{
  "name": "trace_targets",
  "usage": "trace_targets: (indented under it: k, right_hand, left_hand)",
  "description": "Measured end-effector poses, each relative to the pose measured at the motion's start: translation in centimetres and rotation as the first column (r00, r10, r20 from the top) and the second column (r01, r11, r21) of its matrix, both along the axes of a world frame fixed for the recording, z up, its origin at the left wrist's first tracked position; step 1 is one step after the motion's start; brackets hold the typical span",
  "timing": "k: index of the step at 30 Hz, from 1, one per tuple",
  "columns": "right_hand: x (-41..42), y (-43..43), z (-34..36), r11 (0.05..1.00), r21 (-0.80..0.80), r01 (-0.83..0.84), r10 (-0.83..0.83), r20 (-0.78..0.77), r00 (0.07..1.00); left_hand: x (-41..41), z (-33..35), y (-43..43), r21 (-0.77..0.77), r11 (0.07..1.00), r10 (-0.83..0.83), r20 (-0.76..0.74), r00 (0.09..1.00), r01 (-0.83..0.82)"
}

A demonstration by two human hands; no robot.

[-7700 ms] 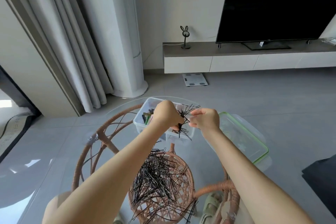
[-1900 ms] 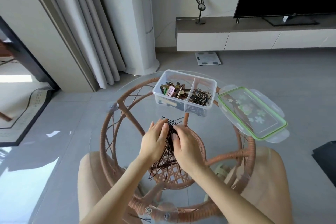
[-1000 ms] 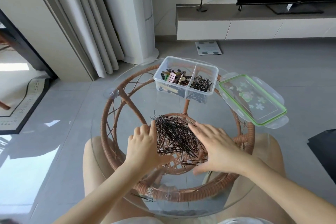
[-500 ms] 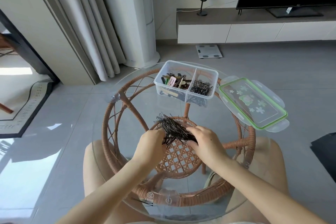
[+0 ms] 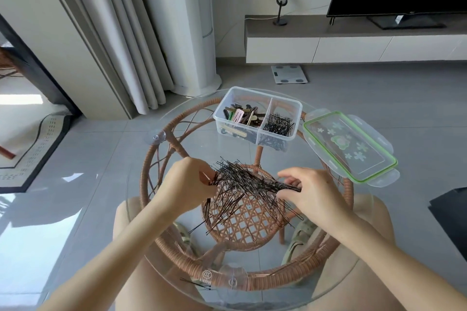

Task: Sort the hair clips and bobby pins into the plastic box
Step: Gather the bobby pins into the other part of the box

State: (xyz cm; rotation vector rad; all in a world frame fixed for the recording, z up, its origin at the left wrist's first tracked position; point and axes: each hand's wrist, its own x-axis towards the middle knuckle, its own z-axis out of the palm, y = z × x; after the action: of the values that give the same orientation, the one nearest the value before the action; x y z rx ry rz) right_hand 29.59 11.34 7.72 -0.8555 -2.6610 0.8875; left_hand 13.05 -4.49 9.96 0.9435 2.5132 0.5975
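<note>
A clear plastic box [image 5: 257, 142] with two compartments stands at the far side of the round glass table [image 5: 141, 212]. Its left compartment holds coloured hair clips [image 5: 241, 116]; its right one holds black bobby pins [image 5: 279, 125]. A loose pile of black bobby pins [image 5: 242, 187] lies on the glass at the centre. My left hand [image 5: 188, 185] grips the pile's left end. My right hand [image 5: 309, 193] pinches a bunch of pins at the right end.
The box's lid [image 5: 350, 146], green-rimmed with flower prints, lies upside down to the right of the box. A stray bobby pin [image 5: 195, 283] lies near the table's front edge. Under the glass is a rattan frame [image 5: 149, 166]. A bathroom scale [image 5: 289, 74] lies on the floor beyond.
Both hands moved apart and lifted, and the bunched pins have spread into a wider fan between them; several pins trail down onto the glass.
</note>
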Motion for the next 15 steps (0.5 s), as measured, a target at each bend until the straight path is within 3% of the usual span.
trace_targets:
  k: [9,15]
  right_hand:
    - [-0.2,1.7,3.8,0.995,0.003,0.104,-0.102,-0.177,0.979]
    - [-4.2,5.2,4.6,0.961,-0.055,0.272,-0.277,-0.278,0.92]
  left_hand:
    - [-0.8,1.9,1.6,0.137,0.987,0.067,0.095,0.993,-0.08]
    - [-1.1,2.8,3.5,0.222,0.968,0.086,0.147,0.985,-0.118]
